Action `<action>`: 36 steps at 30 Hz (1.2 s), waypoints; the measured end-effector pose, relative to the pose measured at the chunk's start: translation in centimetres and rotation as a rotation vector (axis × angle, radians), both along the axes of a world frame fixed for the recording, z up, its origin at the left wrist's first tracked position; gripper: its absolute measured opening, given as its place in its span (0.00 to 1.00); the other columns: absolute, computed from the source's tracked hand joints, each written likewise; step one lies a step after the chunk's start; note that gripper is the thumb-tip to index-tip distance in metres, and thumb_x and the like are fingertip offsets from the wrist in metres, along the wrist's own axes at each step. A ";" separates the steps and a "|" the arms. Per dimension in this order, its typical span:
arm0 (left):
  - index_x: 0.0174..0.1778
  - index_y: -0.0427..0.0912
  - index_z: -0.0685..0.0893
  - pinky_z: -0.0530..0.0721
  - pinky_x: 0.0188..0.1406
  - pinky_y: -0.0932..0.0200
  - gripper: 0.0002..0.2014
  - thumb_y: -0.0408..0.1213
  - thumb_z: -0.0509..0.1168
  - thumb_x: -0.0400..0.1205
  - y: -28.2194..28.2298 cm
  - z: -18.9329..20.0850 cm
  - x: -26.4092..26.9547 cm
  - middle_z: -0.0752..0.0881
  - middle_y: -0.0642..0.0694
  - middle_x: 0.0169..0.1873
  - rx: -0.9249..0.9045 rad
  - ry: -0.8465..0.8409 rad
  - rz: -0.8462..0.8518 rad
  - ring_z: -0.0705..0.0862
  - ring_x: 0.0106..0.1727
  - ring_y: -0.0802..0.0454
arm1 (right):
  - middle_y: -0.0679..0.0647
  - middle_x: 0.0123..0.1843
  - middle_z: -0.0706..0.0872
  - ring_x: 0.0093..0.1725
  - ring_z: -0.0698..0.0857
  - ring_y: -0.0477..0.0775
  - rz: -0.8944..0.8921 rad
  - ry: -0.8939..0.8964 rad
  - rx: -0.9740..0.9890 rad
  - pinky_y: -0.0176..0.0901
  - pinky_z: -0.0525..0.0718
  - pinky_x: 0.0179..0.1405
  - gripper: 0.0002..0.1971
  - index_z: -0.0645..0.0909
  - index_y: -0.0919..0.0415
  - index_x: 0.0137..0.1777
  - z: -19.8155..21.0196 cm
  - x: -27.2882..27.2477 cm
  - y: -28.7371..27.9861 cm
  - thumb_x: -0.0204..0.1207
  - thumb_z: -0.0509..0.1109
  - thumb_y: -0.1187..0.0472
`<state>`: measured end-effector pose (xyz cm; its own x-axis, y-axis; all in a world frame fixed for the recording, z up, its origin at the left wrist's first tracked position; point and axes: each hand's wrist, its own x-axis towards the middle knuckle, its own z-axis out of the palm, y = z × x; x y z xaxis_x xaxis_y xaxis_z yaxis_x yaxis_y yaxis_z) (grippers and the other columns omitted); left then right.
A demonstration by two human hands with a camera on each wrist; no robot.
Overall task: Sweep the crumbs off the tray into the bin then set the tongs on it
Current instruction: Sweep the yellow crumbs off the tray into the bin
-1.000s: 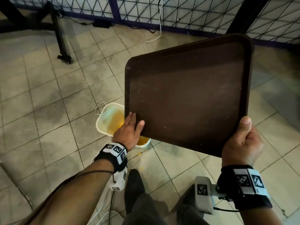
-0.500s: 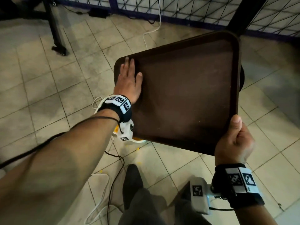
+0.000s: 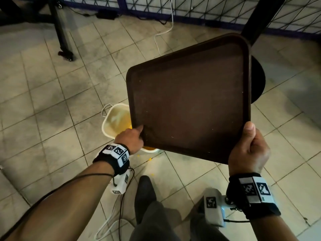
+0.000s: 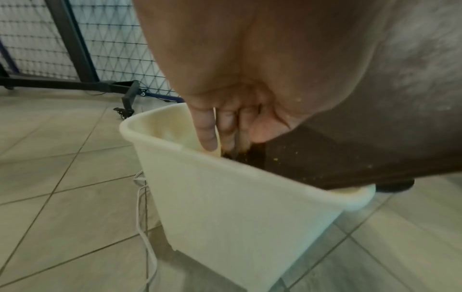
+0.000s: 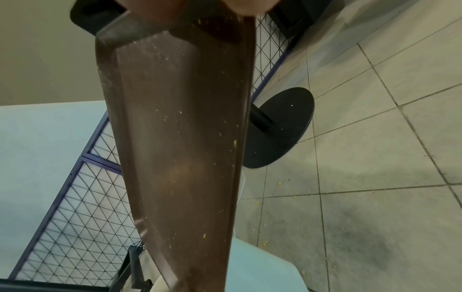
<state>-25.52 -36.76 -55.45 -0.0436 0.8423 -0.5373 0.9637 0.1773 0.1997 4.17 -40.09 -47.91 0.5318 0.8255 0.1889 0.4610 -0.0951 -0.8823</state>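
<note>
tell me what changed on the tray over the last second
The left hand went from the low corner up to the far left corner of the brown plastic tray, then swept back down the left side to the low corner over the cream plastic bin, fingers straight. The right hand kept gripping the near right corner, the tray stayed tilted, and a few crumbs remain.
</note>
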 end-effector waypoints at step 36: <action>0.87 0.45 0.46 0.38 0.83 0.54 0.37 0.64 0.39 0.87 -5.5 1.7 11.4 0.41 0.47 0.87 0.460 -0.240 -0.244 0.38 0.86 0.52 | 0.44 0.28 0.68 0.25 0.70 0.39 -0.013 0.112 -0.033 0.25 0.65 0.24 0.21 0.67 0.46 0.31 1.7 -0.9 1.2 0.89 0.54 0.50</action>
